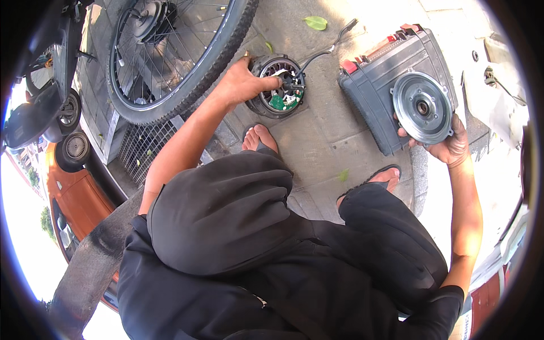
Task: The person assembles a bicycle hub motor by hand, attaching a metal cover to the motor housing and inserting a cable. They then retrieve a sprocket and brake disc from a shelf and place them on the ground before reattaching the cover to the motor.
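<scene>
On the paving ahead of my left foot sits a round hub motor (292, 105), its inside exposed with copper windings, a green circuit board and white wires. My left hand (241, 85) grips its left side, the thumb reaching over the rim toward the centre. A dark cable (318, 55) runs from the motor's middle up to the right. Out to the right, my right hand (450, 144) holds a round silver metal motor cover (409, 107) by its lower edge. The cover has a bearing hole in its centre and small lugs on its rim; it is in front of a grey toolbox.
The grey toolbox (368, 93) with red latches stands on the paving at right. A spoked wheel with a black tyre (226, 54) lies at upper left, beside a metal floor grate (144, 147). Parked vehicles, one an orange car (79, 190), are farther left. Green leaves (315, 22) dot the ground.
</scene>
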`<act>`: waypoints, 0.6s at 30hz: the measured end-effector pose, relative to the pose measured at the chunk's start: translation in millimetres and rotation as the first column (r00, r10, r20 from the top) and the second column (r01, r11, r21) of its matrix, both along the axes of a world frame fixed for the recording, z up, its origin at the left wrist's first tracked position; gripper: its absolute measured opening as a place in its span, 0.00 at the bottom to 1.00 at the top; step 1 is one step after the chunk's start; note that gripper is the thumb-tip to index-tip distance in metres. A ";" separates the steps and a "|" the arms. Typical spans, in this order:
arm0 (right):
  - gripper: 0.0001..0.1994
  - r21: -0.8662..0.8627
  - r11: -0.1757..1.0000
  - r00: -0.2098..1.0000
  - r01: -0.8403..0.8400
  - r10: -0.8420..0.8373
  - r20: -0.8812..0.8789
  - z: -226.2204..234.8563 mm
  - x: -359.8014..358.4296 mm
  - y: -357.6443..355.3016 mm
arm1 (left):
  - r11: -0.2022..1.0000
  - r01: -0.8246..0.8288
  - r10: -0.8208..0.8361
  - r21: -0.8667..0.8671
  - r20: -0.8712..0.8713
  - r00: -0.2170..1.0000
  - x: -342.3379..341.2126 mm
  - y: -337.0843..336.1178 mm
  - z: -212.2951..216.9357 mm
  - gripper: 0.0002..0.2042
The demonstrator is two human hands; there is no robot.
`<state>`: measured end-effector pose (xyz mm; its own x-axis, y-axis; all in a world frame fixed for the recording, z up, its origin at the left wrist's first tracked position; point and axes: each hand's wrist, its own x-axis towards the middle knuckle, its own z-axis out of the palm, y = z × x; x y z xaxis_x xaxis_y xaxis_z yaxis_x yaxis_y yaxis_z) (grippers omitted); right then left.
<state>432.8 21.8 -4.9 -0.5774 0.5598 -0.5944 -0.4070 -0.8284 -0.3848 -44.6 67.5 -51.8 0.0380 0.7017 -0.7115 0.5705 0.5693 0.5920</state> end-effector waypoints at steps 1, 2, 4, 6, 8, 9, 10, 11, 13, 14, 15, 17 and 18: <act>0.54 -0.002 1.000 1.000 0.001 -0.001 0.000 0.0 0.6 -0.8 | 1.000 0.018 -0.018 0.021 -0.027 0.999 1.0 -0.3 1.1 0.48; 0.54 0.005 1.000 1.000 0.008 -0.008 -0.002 0.1 -0.2 -2.0 | 0.998 0.038 -0.036 0.042 -0.054 0.998 2.3 -1.8 3.6 0.49; 0.53 0.005 1.000 0.999 0.011 -0.010 -0.047 -7.6 2.4 -2.3 | 0.996 0.076 -0.073 0.041 -0.062 0.995 0.3 -2.1 10.6 0.54; 0.52 0.022 1.000 0.996 0.003 -0.001 -0.092 -13.7 6.2 -3.2 | 0.992 0.115 -0.108 0.046 -0.129 0.986 1.3 -0.1 10.4 0.55; 0.51 0.037 0.999 0.995 0.011 -0.007 -0.102 -21.8 15.8 -8.5 | 0.996 0.089 -0.089 -0.003 -0.124 0.988 6.2 3.0 12.7 0.55; 0.50 0.043 0.999 0.994 0.008 -0.003 -0.108 -25.0 18.8 -8.8 | 0.996 0.092 -0.094 -0.018 -0.128 0.987 9.2 4.7 17.3 0.54; 0.49 0.087 0.996 0.993 -0.008 0.019 -0.119 -28.0 20.0 -8.6 | 0.995 0.094 -0.098 -0.032 -0.132 0.986 11.7 6.5 21.5 0.54; 0.49 0.102 0.995 0.993 -0.005 0.017 -0.116 -29.3 20.9 -9.5 | 0.994 0.095 -0.101 -0.047 -0.136 0.986 12.8 7.3 23.2 0.53; 0.49 0.100 0.995 0.994 -0.002 0.013 -0.112 -33.9 24.0 -10.5 | 0.997 0.038 -0.046 -0.072 -0.119 0.992 8.2 6.9 16.0 0.49; 0.49 0.096 0.995 0.994 0.004 0.007 -0.107 -34.5 24.5 -12.7 | 0.996 0.018 -0.028 -0.082 -0.118 0.993 1.8 9.0 11.1 0.48; 0.49 0.095 0.995 0.995 0.009 0.000 -0.099 -34.5 26.2 -14.0 | 0.996 -0.003 -0.008 -0.091 -0.119 0.993 4.5 13.6 15.0 0.47; 0.49 0.090 0.996 0.996 0.020 -0.012 -0.089 -36.4 24.9 -17.3 | 0.990 0.124 -0.134 -0.070 -0.172 0.976 8.8 19.3 29.9 0.44; 0.49 0.109 0.994 0.997 0.015 -0.007 -0.074 -30.3 22.0 -17.8 | 0.972 0.230 -0.237 -0.055 -0.204 0.950 11.3 26.6 39.5 0.43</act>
